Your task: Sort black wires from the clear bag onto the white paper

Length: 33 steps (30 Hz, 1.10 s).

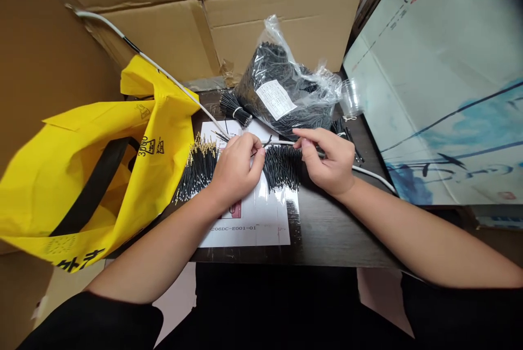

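My left hand [241, 165] is closed over the white paper [253, 233], with a short black wire [268, 141] poking out past its fingertips. My right hand [327, 159] is closed too, its index finger pointing left; whatever it may pinch is too small to make out. Left of my left hand lies a pile of black wires with gold-coloured ends [200, 167]. Between my hands is a second pile of black wires [281, 169]. Behind both hands runs a white cable [371, 175], partly hidden by them.
A yellow bag [163, 121] stands at the left. Behind my hands sits a clear plastic bag of black pieces [269, 67], beside a tied black wire bundle [235, 109] and a clear cup [350, 97]. Cardboard [281, 26] backs the dark table [339, 230]; a painted panel [449, 94] stands right.
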Motion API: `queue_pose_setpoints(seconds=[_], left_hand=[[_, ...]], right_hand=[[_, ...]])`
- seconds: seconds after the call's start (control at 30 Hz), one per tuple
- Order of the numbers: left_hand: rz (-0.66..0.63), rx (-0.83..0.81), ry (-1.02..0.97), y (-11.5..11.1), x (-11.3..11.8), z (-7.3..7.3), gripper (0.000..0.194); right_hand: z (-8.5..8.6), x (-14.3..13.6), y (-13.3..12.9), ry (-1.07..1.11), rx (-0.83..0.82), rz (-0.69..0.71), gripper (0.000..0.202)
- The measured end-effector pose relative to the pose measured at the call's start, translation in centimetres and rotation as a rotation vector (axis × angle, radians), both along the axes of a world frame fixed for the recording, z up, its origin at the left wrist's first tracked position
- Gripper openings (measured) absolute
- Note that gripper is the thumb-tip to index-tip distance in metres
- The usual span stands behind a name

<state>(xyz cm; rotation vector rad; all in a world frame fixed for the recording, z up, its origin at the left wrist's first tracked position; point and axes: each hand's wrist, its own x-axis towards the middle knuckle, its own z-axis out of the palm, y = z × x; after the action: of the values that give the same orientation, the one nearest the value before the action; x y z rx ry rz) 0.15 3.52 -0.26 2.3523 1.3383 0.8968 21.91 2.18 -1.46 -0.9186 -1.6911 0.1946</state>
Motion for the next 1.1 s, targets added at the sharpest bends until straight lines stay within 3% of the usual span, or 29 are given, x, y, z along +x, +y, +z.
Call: queue_pose_setpoints(seconds=[0.13,0.4,0.6,0.77,1.1], left_hand=[[0.019,0.087,0.190,0.2,-0.2,0.6,0.011],[0.049,0.220,0.408,0.2,-0.8,0.3,0.018],[0.054,0.062,0.652,-0.4,-0.6,1.0,0.030],[0.031,-0.046,0.630,-1.1,0.1,1.2,0.043],[-0.044,0.006,0.469,-1.4,0.2,0.8,0.048]], right_hand=[[0.0,0.2,0.3,0.036,-0.048,-0.030,0.026],[-0.1,0.7,0.8,0.057,-0.112,-0.083,0.022],[-0.2,0.8,0.8,0.057,-0.164,-0.113,0.023],[-0.3,1.1,0.3,0.018,-0.170,-0.123,0.024],[-0.5,1.9,0.2,-0.042,-0.202,-0.144,0.025]])
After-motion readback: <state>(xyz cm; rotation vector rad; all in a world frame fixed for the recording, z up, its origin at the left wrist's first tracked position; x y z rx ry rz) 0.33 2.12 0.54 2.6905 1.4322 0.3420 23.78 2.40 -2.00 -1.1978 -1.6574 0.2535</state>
